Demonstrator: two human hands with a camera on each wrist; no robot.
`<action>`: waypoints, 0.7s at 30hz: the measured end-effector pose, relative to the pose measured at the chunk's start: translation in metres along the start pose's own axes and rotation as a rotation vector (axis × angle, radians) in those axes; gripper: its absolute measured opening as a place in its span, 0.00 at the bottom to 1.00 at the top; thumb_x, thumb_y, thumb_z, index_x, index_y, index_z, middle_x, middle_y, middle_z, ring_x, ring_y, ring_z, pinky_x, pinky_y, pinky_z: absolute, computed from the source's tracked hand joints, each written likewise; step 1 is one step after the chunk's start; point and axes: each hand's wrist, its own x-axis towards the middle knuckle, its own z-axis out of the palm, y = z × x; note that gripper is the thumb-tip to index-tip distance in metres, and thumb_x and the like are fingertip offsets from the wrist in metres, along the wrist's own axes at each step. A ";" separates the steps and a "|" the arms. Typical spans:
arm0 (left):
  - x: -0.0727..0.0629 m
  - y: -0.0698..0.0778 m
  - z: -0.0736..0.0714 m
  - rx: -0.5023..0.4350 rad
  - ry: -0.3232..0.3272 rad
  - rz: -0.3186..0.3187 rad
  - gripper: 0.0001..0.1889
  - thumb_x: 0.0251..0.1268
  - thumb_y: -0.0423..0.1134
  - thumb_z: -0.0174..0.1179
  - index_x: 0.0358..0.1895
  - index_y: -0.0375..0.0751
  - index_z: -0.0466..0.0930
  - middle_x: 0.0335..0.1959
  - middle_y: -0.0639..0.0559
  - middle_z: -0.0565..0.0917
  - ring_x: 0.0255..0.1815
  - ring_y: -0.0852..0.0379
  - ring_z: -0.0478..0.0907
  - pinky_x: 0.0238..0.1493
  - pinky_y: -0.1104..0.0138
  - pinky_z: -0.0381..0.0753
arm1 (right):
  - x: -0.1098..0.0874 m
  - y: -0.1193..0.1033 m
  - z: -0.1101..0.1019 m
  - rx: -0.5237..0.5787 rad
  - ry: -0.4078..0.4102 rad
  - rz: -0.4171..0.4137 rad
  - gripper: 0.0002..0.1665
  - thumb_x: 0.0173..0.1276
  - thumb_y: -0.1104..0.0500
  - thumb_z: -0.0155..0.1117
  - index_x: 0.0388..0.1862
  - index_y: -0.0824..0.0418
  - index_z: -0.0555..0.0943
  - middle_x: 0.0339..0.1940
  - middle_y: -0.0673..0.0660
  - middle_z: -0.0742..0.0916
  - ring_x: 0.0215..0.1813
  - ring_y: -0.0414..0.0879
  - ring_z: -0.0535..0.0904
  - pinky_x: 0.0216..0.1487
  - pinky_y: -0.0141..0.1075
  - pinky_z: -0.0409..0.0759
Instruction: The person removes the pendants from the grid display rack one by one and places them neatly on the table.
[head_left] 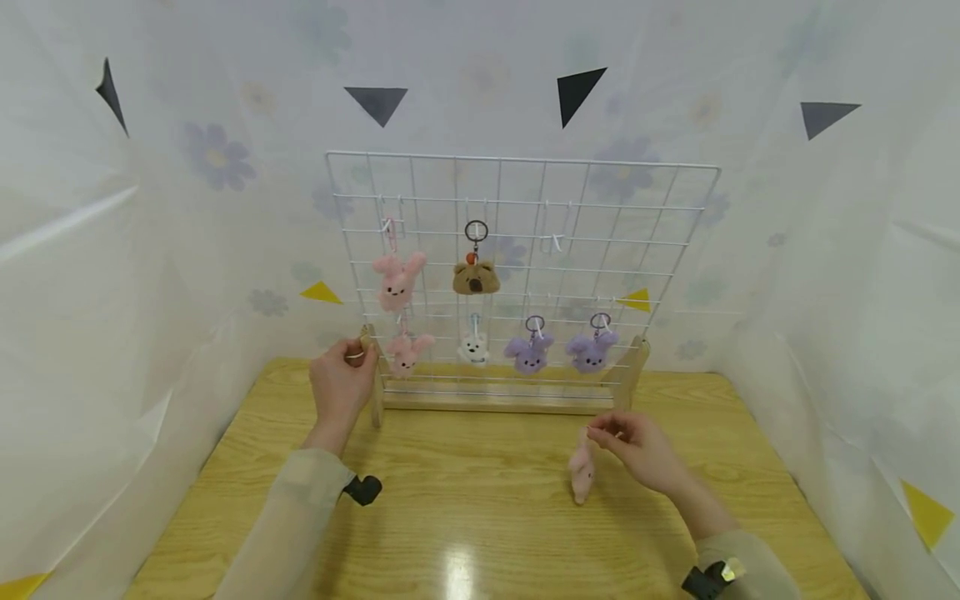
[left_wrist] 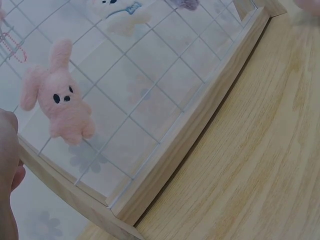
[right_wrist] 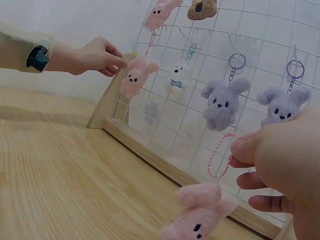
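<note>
My right hand (head_left: pixel 637 450) pinches the pink bead chain (right_wrist: pixel 216 159) of a pink bunny plush keychain (head_left: pixel 581 475), which dangles above the table at the right. At the rack's left side, my left hand (head_left: pixel 343 379) grips the top of the wooden stand (head_left: pixel 377 400) between thumb and fingers. Just right of that hand hangs another pink bunny keychain (left_wrist: pixel 67 107), with a larger pink bunny (head_left: pixel 397 283) above it. A white dog plush (head_left: pixel 474 347) and two purple bunny keychains (head_left: pixel 529 354) continue the lower row. Above the dog, a brown bear-head keychain (head_left: pixel 476 277) hangs by a ring.
The white wire grid rack (head_left: pixel 525 158) stands toward the back of the wooden table (head_left: pixel 450 483). A bare white hook (head_left: pixel 555 242) sits at its upper right. Flower-patterned sheeting (head_left: pixel 480 100) with black and yellow triangles surrounds the table on three sides.
</note>
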 end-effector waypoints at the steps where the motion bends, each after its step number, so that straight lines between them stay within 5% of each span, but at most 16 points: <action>1: 0.000 0.000 0.000 0.001 0.001 0.003 0.11 0.71 0.40 0.69 0.41 0.33 0.90 0.35 0.39 0.91 0.33 0.46 0.91 0.35 0.49 0.91 | 0.001 0.002 0.002 0.003 0.007 0.000 0.04 0.78 0.64 0.67 0.44 0.62 0.88 0.36 0.57 0.90 0.32 0.45 0.82 0.29 0.34 0.81; 12: -0.001 0.000 0.001 0.010 -0.001 0.020 0.11 0.72 0.39 0.69 0.44 0.32 0.90 0.36 0.38 0.91 0.33 0.45 0.91 0.35 0.49 0.91 | 0.012 0.017 0.019 0.053 0.047 -0.016 0.05 0.77 0.64 0.68 0.44 0.67 0.87 0.36 0.60 0.90 0.34 0.46 0.83 0.29 0.34 0.82; 21: 0.000 -0.002 0.002 0.002 0.002 0.016 0.11 0.71 0.39 0.69 0.43 0.33 0.90 0.36 0.39 0.91 0.33 0.46 0.91 0.35 0.50 0.91 | 0.022 0.023 0.030 0.090 0.064 0.050 0.08 0.78 0.62 0.68 0.46 0.68 0.88 0.36 0.57 0.91 0.34 0.53 0.83 0.32 0.37 0.84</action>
